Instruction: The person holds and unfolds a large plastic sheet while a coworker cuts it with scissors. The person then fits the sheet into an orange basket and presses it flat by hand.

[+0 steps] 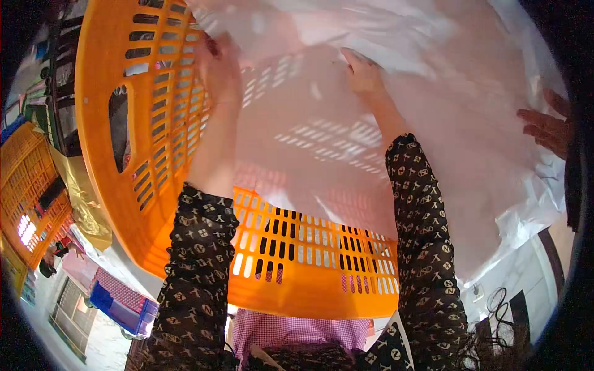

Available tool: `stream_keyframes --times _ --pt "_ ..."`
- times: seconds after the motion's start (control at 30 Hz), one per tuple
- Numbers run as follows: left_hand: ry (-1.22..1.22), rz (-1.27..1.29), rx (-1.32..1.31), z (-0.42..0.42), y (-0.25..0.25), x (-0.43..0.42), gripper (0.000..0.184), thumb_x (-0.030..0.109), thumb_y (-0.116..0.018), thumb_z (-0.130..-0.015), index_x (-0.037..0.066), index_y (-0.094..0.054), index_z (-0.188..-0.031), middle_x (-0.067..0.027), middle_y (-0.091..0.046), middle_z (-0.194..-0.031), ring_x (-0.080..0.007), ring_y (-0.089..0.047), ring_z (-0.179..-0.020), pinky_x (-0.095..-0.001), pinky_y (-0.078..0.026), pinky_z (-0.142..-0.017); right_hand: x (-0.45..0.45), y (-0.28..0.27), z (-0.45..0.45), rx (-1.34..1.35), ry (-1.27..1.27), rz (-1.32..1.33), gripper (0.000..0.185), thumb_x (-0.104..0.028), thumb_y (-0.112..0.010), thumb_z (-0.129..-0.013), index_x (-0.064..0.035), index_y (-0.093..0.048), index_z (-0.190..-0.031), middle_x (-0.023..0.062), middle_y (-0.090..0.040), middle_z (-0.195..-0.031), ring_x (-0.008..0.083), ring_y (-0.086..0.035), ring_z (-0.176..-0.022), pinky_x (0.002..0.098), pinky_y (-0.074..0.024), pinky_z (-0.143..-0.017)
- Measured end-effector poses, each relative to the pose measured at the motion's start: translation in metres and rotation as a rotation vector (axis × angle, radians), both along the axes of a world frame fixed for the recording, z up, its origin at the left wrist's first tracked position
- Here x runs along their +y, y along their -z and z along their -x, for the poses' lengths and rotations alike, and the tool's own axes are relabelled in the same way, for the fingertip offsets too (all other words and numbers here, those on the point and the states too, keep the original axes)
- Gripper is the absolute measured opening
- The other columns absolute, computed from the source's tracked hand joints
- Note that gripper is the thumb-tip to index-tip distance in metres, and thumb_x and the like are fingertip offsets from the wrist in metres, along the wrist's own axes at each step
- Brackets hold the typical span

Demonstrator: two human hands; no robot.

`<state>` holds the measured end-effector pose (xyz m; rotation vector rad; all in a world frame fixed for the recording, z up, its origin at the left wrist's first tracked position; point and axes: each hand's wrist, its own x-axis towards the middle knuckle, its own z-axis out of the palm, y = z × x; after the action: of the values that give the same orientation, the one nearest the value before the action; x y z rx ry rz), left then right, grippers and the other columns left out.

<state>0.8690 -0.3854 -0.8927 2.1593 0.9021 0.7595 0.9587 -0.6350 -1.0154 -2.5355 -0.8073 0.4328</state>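
Observation:
A large orange slotted plastic crate [247, 297] stands tilted in front of me, with a thin, pinkish-white plastic sheet [445, 117] spread across and inside it. My left hand [223, 68] is inside the crate by its slotted left wall, at the edge of the sheet; its fingers are smeared and partly hidden. Farther right, my right hand [365, 74] is closed on the sheet, thumb side toward the left, the other fingers mostly hidden. Light through the slots throws bright stripes on the plastic.
Another person's hand [547, 127] reaches in at the right edge, beside the sheet. Behind on the left are more orange crates [31, 179], yellow plastic film [86, 201] and a blue crate [120, 306]. Pink checked cloth [297, 331] shows below the crate.

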Motion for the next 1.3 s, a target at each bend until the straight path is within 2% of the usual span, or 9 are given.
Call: stream_keyframes --times 0.13,0.2,0.37,0.47,0.53,0.77,0.83,0.93,1.3 --pt "0.046 0.041 0.065 0.011 0.014 -0.027 0.036 0.023 -0.064 -0.076 -0.006 -0.051 -0.094 -0.0159 -0.054 -0.08 -0.0277 -0.05 -0.071 -0.0365 -0.041 -0.067 0.001 0.01 0.001 0.079 0.038 0.107 0.047 -0.011 -0.046 -0.081 -0.0161 -0.039 -0.127 0.013 -0.048 -0.123 0.0325 -0.045 -0.112 0.0443 -0.0348 -0.093" --pt "0.056 0.068 0.119 0.015 0.036 -0.028 0.037 0.023 -0.066 -0.074 -0.006 -0.051 -0.091 -0.0151 -0.053 -0.08 -0.0271 -0.05 -0.072 -0.0364 -0.041 -0.067 0.001 0.017 0.001 0.064 0.057 0.078 0.048 -0.019 -0.048 -0.083 -0.0235 -0.034 -0.129 0.0183 -0.049 -0.119 0.0419 -0.045 -0.107 0.0474 -0.0317 -0.094" --pt "0.034 0.034 0.409 0.002 0.027 -0.013 0.038 0.026 -0.071 -0.07 -0.005 -0.052 -0.08 -0.0135 -0.052 -0.077 -0.0249 -0.05 -0.071 -0.0361 -0.04 -0.065 0.005 -0.003 0.003 0.106 0.083 0.207 0.05 -0.011 -0.045 -0.08 -0.0186 -0.037 -0.128 0.0133 -0.047 -0.124 0.0365 -0.045 -0.111 0.0462 -0.0341 -0.094" --pt "-0.004 -0.018 0.192 -0.018 0.029 0.006 0.037 0.027 -0.07 -0.071 -0.005 -0.052 -0.076 -0.0134 -0.053 -0.076 -0.0223 -0.05 -0.072 -0.035 -0.04 -0.062 0.005 0.001 0.007 -0.024 0.063 0.127 0.049 -0.011 -0.045 -0.08 -0.0213 -0.038 -0.127 0.0149 -0.049 -0.12 0.0392 -0.046 -0.106 0.0459 -0.0351 -0.092" --pt "-0.075 0.486 -0.022 -0.031 0.021 0.007 0.035 0.026 -0.066 -0.074 -0.005 -0.051 -0.077 -0.0144 -0.055 -0.076 -0.0212 -0.052 -0.074 -0.0334 -0.041 -0.064 0.009 -0.002 0.008 -0.08 0.064 0.124 0.048 -0.012 -0.045 -0.08 -0.0224 -0.038 -0.127 0.0167 -0.05 -0.118 0.0404 -0.047 -0.104 0.0457 -0.0357 -0.091" --pt "-0.006 0.177 -0.408 -0.011 0.038 -0.023 0.017 0.009 -0.053 -0.082 -0.005 -0.052 -0.09 -0.0142 -0.057 -0.085 -0.0225 -0.054 -0.084 -0.0326 -0.042 -0.075 0.013 0.004 0.005 -0.116 0.043 0.175 0.051 -0.014 -0.044 -0.083 -0.0267 -0.033 -0.13 0.0203 -0.051 -0.109 0.0383 -0.047 -0.101 0.0469 -0.0373 -0.088" --pt "0.146 -0.222 -0.099 0.006 0.041 -0.046 0.019 0.003 -0.048 -0.082 -0.003 -0.052 -0.1 -0.0162 -0.056 -0.093 -0.0284 -0.052 -0.091 -0.0368 -0.041 -0.08 0.013 0.003 0.004 -0.142 0.016 0.189 0.051 -0.014 -0.044 -0.083 -0.0276 -0.032 -0.131 0.0199 -0.052 -0.107 0.0381 -0.048 -0.101 0.0469 -0.0376 -0.088" --pt "0.471 -0.16 0.044 -0.006 0.055 -0.052 0.022 0.005 -0.047 -0.082 0.0 -0.053 -0.102 -0.0179 -0.055 -0.101 -0.034 -0.05 -0.096 -0.0392 -0.039 -0.084 0.016 -0.004 0.002 -0.106 0.024 0.172 0.052 -0.014 -0.047 -0.081 -0.0268 -0.034 -0.129 0.0194 -0.054 -0.101 0.0392 -0.049 -0.098 0.0469 -0.0383 -0.087" --pt "0.287 -0.07 0.262 -0.072 0.112 0.005 0.024 0.014 -0.047 -0.082 0.003 -0.053 -0.103 -0.0178 -0.056 -0.101 -0.0325 -0.053 -0.096 -0.0383 -0.041 -0.084 0.021 0.005 -0.006 -0.211 0.067 0.176 0.05 -0.011 -0.048 -0.081 -0.0317 -0.04 -0.126 0.0129 -0.056 -0.097 0.0337 -0.051 -0.093 0.0443 -0.0418 -0.082"
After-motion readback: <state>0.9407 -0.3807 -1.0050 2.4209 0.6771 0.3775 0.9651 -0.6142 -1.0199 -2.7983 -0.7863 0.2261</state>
